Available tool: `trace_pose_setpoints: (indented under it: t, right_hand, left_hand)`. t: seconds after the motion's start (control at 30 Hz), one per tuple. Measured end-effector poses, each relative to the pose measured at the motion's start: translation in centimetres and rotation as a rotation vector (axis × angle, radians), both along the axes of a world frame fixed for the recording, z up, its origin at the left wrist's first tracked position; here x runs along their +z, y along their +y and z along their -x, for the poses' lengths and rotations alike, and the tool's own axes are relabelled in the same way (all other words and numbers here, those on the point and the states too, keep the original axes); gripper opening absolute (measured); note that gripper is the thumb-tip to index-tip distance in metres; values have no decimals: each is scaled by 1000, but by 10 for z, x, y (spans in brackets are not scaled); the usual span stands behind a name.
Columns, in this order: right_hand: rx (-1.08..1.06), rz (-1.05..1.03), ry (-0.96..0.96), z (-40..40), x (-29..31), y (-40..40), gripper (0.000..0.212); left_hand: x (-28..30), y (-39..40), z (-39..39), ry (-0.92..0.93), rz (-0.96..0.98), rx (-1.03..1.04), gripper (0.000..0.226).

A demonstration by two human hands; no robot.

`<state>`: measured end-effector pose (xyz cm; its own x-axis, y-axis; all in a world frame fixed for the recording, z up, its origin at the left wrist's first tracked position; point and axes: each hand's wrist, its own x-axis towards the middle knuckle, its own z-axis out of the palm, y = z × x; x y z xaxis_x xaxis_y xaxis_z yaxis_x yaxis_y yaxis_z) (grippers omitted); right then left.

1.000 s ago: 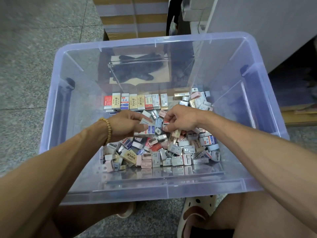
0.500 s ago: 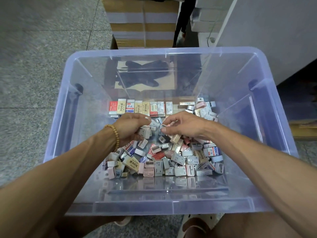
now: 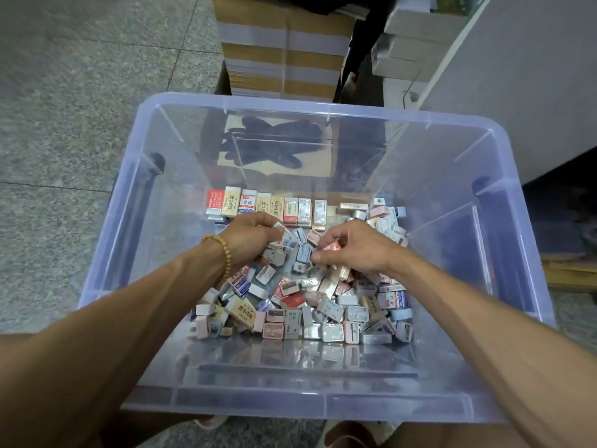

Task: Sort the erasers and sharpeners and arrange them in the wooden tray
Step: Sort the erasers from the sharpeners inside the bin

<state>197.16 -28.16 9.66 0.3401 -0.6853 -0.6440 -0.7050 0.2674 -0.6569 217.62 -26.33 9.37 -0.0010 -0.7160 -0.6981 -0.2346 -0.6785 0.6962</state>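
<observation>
A large translucent bluish plastic storage bin [image 3: 142, 195] with rounded corners and smooth glossy walls sits on a speckled grey stone-tile floor [image 3: 80, 92]. On its bottom lies a loose heap of small rectangular erasers and sharpeners [image 3: 310, 305], blocky pieces in paper sleeves and shiny film wrap, coloured white, pink, red, beige and pale blue. Along the far edge of the heap, a tidy row of sleeved erasers [image 3: 265, 206] stands side by side, their printed faces turned up. Both arms reach down into the bin. The left hand [image 3: 250, 237], with a bracelet of round tan wooden beads [image 3: 223, 253] at the wrist, curls its fingers around a clutch of small wrapped pieces at the upper left of the heap. The right hand [image 3: 352, 247] is closed in a pinch, thumb and fingertips holding a small red-and-white wrapped eraser [image 3: 332, 246] just above the heap. The two hands are near each other without touching. Beyond the bin stands a stack of flat brown cardboard cartons [image 3: 284, 46] banded with white, and a smooth white panel [image 3: 517, 76] rises at the far right. No wooden tray can be made out among these surfaces.
</observation>
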Motion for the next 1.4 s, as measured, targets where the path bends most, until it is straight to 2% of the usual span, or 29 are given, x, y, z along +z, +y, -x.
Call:
trace_pose_setpoints:
  t: [0.1,0.23,0.33,0.4,0.47,0.57,0.7,0.87,0.93,1.0,1.1,1.23,1.33,1.4]
  right_hand:
    - [-74,57,-102,-10,9,-1,20]
    - [-14,117,-42,-19,12,0,17]
    - [-6,93,0,-15,9,-2,22]
    - [-95,97,10,-15,5,-11,32]
    - [-204,102,19,-23,1,-23,41]
    - [-245,67,24,-46,-10,-37,38]
    - [-158,82,135,-77,-22,-45,34]
    - [-79,149,294,-92,-33,-50,36]
    - [-114,163,243,-88,-25,-46,36]
    - [-175,135,85,-76,-17,-36,45]
    - [-199,-40,-109,-56,-6,-16,57]
    - [-239,-169,-289,-45,-4,-8,37]
    - [-220,-122,-234,-43,-4,-8,11]
    - [-231,-145,-236,-37,-2,-15,8]
  left_hand:
    - [6,0,2,110,21,-14,11]
    - [13,3,6,159,55,-58,6]
    - [13,6,5,-5,38,-119,11]
    - [13,6,0,-132,28,-130,17]
    - [14,6,-7,-157,34,-50,22]
    - [18,5,-13,-117,12,150,18]
    - [22,5,-13,-32,-56,315,6]
    - [25,3,-11,45,-47,397,9]
    - [24,3,-12,45,-36,410,8]
    - [21,3,-12,36,-23,430,9]
    - [18,3,-10,70,-6,481,10]
    - [19,4,1,160,-11,481,13]
    - [19,3,6,190,-29,487,15]
    - [20,2,6,175,-46,517,12]
